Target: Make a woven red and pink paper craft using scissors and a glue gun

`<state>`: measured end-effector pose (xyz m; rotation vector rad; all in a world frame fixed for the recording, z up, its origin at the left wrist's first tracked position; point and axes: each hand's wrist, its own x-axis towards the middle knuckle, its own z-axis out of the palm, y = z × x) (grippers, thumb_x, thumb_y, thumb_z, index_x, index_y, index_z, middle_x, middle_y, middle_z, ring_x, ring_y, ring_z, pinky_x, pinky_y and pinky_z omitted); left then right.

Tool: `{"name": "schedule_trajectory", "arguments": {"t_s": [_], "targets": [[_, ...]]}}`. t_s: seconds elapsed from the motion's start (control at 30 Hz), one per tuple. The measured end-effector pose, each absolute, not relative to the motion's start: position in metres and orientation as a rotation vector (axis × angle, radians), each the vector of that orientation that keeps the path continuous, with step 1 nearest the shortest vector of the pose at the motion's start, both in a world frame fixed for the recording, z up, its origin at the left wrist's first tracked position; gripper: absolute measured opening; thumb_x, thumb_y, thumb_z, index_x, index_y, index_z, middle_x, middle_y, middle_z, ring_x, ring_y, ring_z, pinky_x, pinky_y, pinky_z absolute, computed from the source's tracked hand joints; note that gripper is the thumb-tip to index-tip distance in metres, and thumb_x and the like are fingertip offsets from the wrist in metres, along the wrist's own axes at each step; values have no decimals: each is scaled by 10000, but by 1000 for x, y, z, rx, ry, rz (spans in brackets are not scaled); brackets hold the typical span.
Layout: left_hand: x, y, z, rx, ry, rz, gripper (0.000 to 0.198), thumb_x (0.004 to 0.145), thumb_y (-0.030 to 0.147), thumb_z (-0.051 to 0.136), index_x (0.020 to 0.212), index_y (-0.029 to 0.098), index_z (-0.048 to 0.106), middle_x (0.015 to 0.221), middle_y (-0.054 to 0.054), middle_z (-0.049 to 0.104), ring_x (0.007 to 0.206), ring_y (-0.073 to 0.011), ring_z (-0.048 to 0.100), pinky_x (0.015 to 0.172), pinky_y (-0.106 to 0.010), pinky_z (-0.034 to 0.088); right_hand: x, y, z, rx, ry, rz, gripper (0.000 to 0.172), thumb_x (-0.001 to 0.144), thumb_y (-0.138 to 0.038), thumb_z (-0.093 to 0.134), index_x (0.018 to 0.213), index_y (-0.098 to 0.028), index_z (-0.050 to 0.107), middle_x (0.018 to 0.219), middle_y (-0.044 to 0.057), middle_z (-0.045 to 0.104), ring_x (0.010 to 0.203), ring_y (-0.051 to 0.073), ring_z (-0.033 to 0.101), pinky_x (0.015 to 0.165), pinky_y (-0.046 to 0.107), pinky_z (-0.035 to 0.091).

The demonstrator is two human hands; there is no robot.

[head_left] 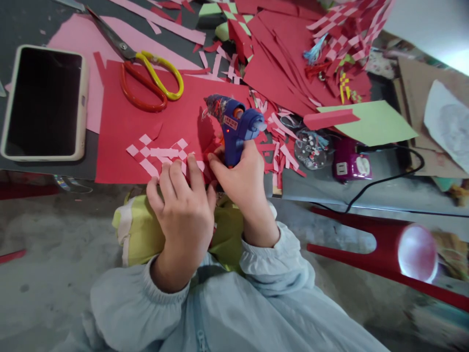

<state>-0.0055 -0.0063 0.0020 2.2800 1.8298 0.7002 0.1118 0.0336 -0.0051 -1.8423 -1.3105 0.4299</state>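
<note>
A blue hot glue gun is gripped in my right hand, its nozzle pointing left over the red paper. Strings of clear and reddish glue cling around the nozzle, and a small red light glows on the body. My left hand lies with fingers stretched and somewhat spread, fingertips on the lower edge of a pink-and-red woven paper piece. Part of that piece is hidden under the fingers. The woven piece rests on the red sheet near the table's front edge.
Scissors with red and yellow handles lie behind, with a phone at left. Paper scraps, a round pin case, a purple box and a black cable are at right. A red stool stands below.
</note>
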Motion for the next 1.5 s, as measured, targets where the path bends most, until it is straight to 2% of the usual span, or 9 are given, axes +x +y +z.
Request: {"name": "schedule_trajectory", "arguments": {"t_s": [0.2,0.47,0.73,0.93,1.07,1.27,1.37,1.5], "targets": [[-5,-5,2,2262,1837,726,471,931,361,478,1354,166,549,1303,-212,581,1227,-360,519,1051,-578,286,112,33,-7,-1854,-1297,416,284,697,-315,689,891,-255,492,779,1,660,686,219,646,711,456,551],[-6,-4,3,2419,1879,638,457,950,339,452,1323,100,566,1247,-252,604,1185,-379,551,994,-584,348,112,32,-9,-1791,-1298,399,287,742,-389,682,900,-243,493,789,11,657,732,217,650,767,453,536],[-7,-3,1,2367,1871,641,472,950,351,450,1337,105,565,1251,-237,603,1185,-371,552,1026,-582,358,115,27,-3,-1780,-1218,336,328,777,-534,647,848,-235,532,703,27,644,593,186,611,658,400,537],[-7,-3,-4,2313,1864,652,457,941,371,475,1346,189,578,1309,-193,578,1242,-360,522,1106,-589,320,121,22,-1,-1677,-1149,405,349,824,-564,589,926,-231,568,739,45,654,713,218,668,710,427,556],[-7,-1,-2,2355,1886,592,427,943,361,475,1326,225,603,1277,-194,591,1221,-361,539,1091,-607,341,126,19,0,-1639,-1126,436,331,833,-551,591,943,-241,552,697,16,619,632,195,635,636,405,550],[-8,-1,1,2424,1903,543,407,932,380,503,1307,276,623,1244,-203,594,1184,-368,571,1063,-607,377,128,15,0,-1639,-1153,441,321,850,-529,578,995,-243,554,692,7,595,660,189,623,636,381,535],[-8,-1,-1,2434,1894,552,429,932,384,502,1317,231,614,1265,-214,589,1201,-377,560,1084,-608,355,127,14,0,-1660,-1134,452,306,839,-529,591,940,-243,549,682,-2,588,637,174,602,617,365,525],[-6,-1,-2,2410,1894,565,508,939,383,479,1351,97,561,1289,-243,581,1228,-380,535,1120,-606,316,125,14,3,-1705,-1087,452,297,802,-519,633,864,-239,554,691,10,605,627,179,588,597,371,519]]}}
